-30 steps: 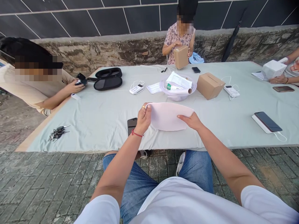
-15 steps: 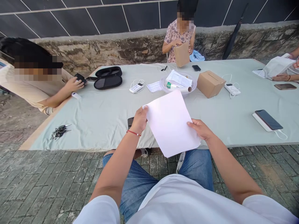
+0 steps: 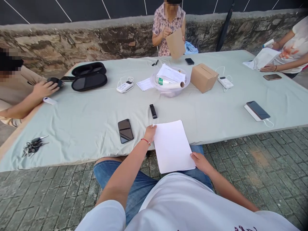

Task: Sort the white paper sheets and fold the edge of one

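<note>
A small stack of white paper sheets (image 3: 172,147) is held between my two hands, over the near table edge and my lap. My left hand (image 3: 150,133) pinches the sheets at their upper left corner. Lower down, my right hand (image 3: 201,163) grips the right edge, thumb on top. The far end of the stack overlaps the table. Just beyond it lies a small black stick-shaped device (image 3: 153,111). A black phone (image 3: 125,131) rests left of my left hand.
The cloth-covered table (image 3: 96,115) bears keys (image 3: 35,146), a black case (image 3: 89,80), a bowl (image 3: 169,91) with papers and a bottle, a cardboard box (image 3: 204,77), and a phone on a white power bank (image 3: 257,110). Several people sit around it; one across holds brown cardboard (image 3: 176,44).
The paper stack has come down and closer to my body, with both hands still on it. The phone and black device now show fully. My view has shifted too.
</note>
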Available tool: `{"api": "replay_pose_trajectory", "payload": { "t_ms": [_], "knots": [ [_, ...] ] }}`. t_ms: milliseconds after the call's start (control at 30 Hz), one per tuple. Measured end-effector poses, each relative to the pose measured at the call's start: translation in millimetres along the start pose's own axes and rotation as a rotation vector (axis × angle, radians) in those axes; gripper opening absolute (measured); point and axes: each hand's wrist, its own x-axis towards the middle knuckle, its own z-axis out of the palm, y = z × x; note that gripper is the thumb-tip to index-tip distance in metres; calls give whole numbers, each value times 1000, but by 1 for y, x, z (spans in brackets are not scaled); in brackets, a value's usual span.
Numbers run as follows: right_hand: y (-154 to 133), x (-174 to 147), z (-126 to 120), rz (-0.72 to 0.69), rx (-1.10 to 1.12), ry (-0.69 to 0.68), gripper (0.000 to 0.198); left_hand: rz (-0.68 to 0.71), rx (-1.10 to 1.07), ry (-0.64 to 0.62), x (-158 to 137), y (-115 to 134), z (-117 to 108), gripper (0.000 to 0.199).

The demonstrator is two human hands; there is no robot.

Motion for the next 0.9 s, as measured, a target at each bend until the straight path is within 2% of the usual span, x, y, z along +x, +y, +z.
{"api": "replay_pose_trajectory", "payload": {
  "t_ms": [100, 200, 267, 333, 400, 467, 533, 600, 667, 733, 800, 900],
  "knots": [
    [1, -5, 1, -13, -30, -98, 27, -109, 27, 63, -3, 5, 0, 25],
    [-1, -8, -1, -1, -16, -204, 16, -120, 38, 65, -7, 9, 0, 24],
    [-8, -5, -12, 7, -80, -286, 14, -104, 59, 42, -10, 8, 1, 22],
    [-20, 8, -33, -2, -198, -292, 16, -61, 73, -7, -13, 7, 2, 21],
    [-34, 32, -57, -29, -294, -64, 21, 1, 72, -45, -17, 6, 3, 25],
    [-47, 64, -77, -103, -215, 187, 27, 69, 63, -62, -23, 7, 4, 29],
    [-58, 98, -85, -157, -46, 308, 37, 126, 43, -77, -29, 7, 5, 31],
    [-66, 128, -79, -175, 65, 401, 46, 154, 17, -92, -35, 7, 4, 33],
    [-70, 149, -63, -193, 122, 450, 53, 154, -9, -92, -37, 6, 0, 35],
    [-71, 160, -43, -228, 143, 410, 57, 148, -40, -99, -37, 3, -5, 37],
    [-70, 162, -28, -228, 182, 376, 60, 143, -80, -114, -35, 0, -10, 38],
    [-68, 158, -19, -177, 249, 401, 62, 131, -156, -112, -30, -3, -15, 40]
  ]
}}
